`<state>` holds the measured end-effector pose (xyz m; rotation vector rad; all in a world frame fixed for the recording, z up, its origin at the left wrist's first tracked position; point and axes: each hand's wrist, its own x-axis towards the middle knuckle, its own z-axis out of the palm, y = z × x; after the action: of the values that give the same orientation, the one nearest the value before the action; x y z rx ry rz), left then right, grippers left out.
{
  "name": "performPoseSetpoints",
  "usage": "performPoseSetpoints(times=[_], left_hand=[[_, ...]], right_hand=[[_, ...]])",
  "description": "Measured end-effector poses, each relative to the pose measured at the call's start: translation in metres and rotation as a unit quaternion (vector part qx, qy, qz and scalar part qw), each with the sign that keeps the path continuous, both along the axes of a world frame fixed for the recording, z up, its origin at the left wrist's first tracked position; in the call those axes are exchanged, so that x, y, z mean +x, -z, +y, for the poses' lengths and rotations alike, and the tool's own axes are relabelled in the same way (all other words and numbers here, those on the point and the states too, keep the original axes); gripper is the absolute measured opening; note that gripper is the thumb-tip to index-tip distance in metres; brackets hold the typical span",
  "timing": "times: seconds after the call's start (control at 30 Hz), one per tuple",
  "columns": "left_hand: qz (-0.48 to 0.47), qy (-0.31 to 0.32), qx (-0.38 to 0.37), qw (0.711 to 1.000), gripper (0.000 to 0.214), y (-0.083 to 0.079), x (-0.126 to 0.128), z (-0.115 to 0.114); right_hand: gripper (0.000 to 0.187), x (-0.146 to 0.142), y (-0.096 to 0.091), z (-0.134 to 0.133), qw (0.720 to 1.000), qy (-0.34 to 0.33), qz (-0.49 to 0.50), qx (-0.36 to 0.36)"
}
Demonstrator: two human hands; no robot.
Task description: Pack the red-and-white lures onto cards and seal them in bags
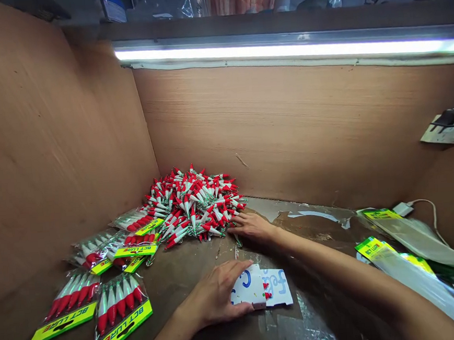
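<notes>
My left hand (223,293) is closed around a small white card box (246,289) with blue handwriting, holding it on the table. Two red lure tips (267,291) show at the box's right end, above a white flap (279,287) that is also marked in blue. My right hand (251,227) reaches to the right edge of a heap of red-and-white fishing lures (194,204) with green hooks. Its fingers are bent together at a lure there, largely hidden by the hand; a green hook (238,240) shows beneath.
Packed lures with yellow header cards (121,325) lie at left, several overlapping. Clear plastic sleeves with yellow-green headers (374,248) and a white cable (435,216) are at right. Wooden panels (286,123) enclose the table, under a light tube (280,50).
</notes>
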<state>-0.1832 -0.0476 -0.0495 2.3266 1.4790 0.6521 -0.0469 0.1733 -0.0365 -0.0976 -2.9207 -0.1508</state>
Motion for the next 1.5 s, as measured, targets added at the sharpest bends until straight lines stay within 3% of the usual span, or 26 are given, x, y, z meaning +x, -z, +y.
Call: performPoseSetpoints(times=[0.07, 0.17, 0.3, 0.4, 0.47, 0.5, 0.53, 0.6, 0.73, 0.83, 0.93, 1.1, 1.2, 1.27, 1.33, 1.4, 1.5], left_hand=[[-0.001, 0.001, 0.000, 1.000, 0.085, 0.001, 0.000, 0.000], [-0.003, 0.003, 0.000, 1.000, 0.085, 0.001, 0.000, 0.000], [-0.008, 0.001, -0.006, 1.000, 0.084, -0.001, 0.000, -0.001], [-0.003, -0.002, -0.017, 1.000, 0.085, 0.000, -0.002, -0.001], [0.003, -0.005, -0.021, 1.000, 0.084, 0.003, -0.003, 0.000], [0.004, -0.005, -0.022, 1.000, 0.083, 0.004, -0.003, 0.000], [0.005, -0.005, -0.023, 1.000, 0.081, 0.005, -0.003, 0.001], [0.006, -0.006, -0.027, 1.000, 0.081, 0.006, -0.004, 0.001], [0.013, -0.011, -0.045, 0.999, 0.091, 0.010, -0.006, 0.001], [0.011, -0.007, -0.039, 0.999, 0.095, 0.015, -0.006, 0.002], [0.004, -0.002, -0.025, 1.000, 0.096, 0.018, -0.004, 0.004], [0.007, -0.016, -0.032, 0.999, 0.101, 0.014, -0.001, 0.004], [0.004, -0.017, -0.037, 0.999, 0.102, 0.011, -0.001, 0.002], [0.000, -0.018, -0.040, 0.999, 0.102, 0.010, -0.001, 0.001], [0.001, -0.018, -0.044, 0.999, 0.102, 0.010, -0.002, 0.001], [0.006, -0.019, -0.050, 0.999, 0.103, 0.011, -0.002, 0.001], [0.019, -0.021, -0.059, 0.998, 0.106, 0.011, -0.003, 0.001]], right_hand=[[0.031, -0.011, 0.004, 0.005, 1.000, -0.025, 0.008, -0.001], [0.027, -0.003, 0.002, 0.007, 0.999, -0.004, 0.042, -0.031], [0.028, 0.041, -0.009, 0.002, 0.966, 0.075, 0.121, -0.217], [0.040, 0.084, -0.014, -0.011, 0.908, 0.106, 0.108, -0.391], [0.044, 0.112, -0.013, -0.023, 0.835, 0.123, 0.097, -0.528], [0.045, 0.124, -0.012, -0.030, 0.804, 0.132, 0.093, -0.573], [0.044, 0.135, -0.010, -0.036, 0.791, 0.143, 0.085, -0.589], [0.038, 0.154, -0.006, -0.048, 0.807, 0.176, 0.060, -0.560], [0.026, 0.168, 0.006, -0.070, 0.888, 0.249, 0.023, -0.385], [0.022, 0.154, 0.016, -0.087, 0.931, 0.248, 0.036, -0.267], [0.022, 0.126, 0.024, -0.100, 0.952, 0.224, 0.059, -0.202], [0.018, 0.103, 0.024, -0.102, 0.978, 0.099, 0.028, -0.180], [0.013, 0.108, 0.008, -0.084, 0.971, 0.024, -0.014, -0.237], [0.016, 0.103, -0.008, -0.067, 0.964, 0.022, -0.015, -0.265], [0.021, 0.082, -0.022, -0.051, 0.969, 0.064, 0.035, -0.236], [0.022, 0.046, -0.032, -0.039, 0.979, 0.095, 0.098, -0.151], [0.025, -0.020, -0.040, -0.029, 0.990, 0.074, 0.123, -0.012]])
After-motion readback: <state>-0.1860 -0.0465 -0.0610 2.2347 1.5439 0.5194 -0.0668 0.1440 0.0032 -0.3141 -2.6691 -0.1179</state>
